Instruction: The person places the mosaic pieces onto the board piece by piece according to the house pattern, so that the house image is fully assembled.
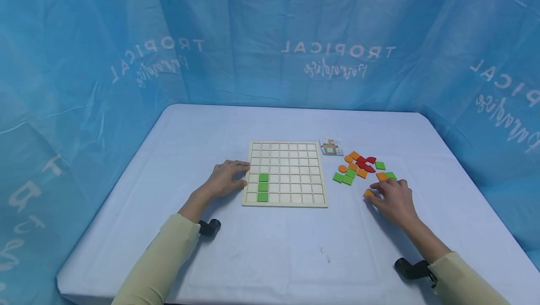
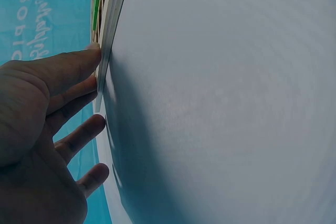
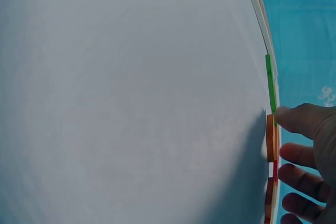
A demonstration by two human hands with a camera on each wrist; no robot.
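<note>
A square cream grid board [image 1: 285, 205] lies on the table, with three green square tiles [image 1: 263, 187] in a column near its lower left. My left hand [image 1: 225, 178] rests at the board's left edge, thumb and fingers loosely extended; in the left wrist view the thumb [image 2: 86, 59] touches the board's side. To the right, my right hand [image 1: 395, 200] is low over the table, its thumb tip at an orange tile [image 1: 369, 193]. The fingers of that hand are spread and relaxed in the right wrist view. Behind it lie an orange square [image 1: 381, 176] and a green piece [image 1: 391, 175].
Loose tiles lie right of the board: several green squares [image 1: 338, 177], orange circles [image 1: 342, 168] and red petal shapes [image 1: 369, 168]. A small pattern card [image 1: 331, 147] lies by the board's upper right corner. Blue curtains [image 1: 261, 38] surround the white-covered table [image 1: 287, 253].
</note>
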